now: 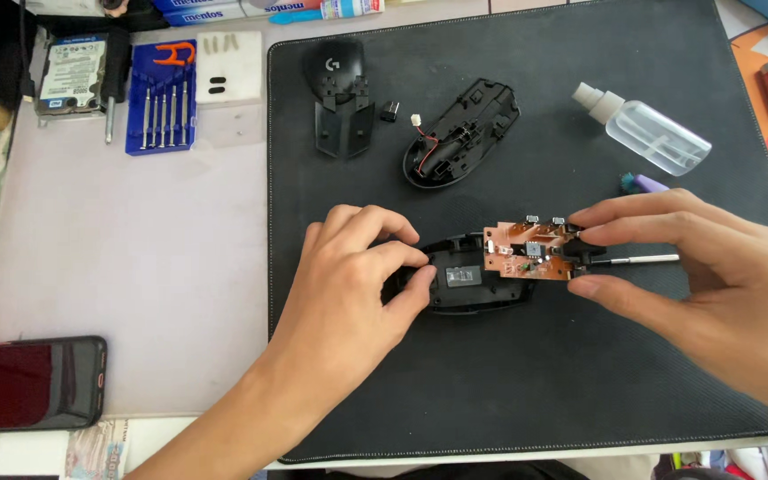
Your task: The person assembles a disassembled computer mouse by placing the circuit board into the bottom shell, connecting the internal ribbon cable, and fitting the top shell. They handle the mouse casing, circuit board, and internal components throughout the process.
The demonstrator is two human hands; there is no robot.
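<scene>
Now two hands [357, 276] [695, 267], one circuit board [531, 252], three shells [477, 284]

Your left hand [357, 267] steadies a matt black plastic mouse base [473, 284]; your right hand [695, 267] pinches an orange-brown circuit board [531, 252], slightly glossy, with small metal parts. Beneath lies a black mat [526, 373] of finely textured cloth. The spray bottle [646, 132] is clear, smooth plastic.

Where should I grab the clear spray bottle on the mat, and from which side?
Grip the spray bottle across its clear body, coming from above. It lies on its side on the black mat, nozzle toward upper left; the body is the widest part, with nothing touching it.
</scene>
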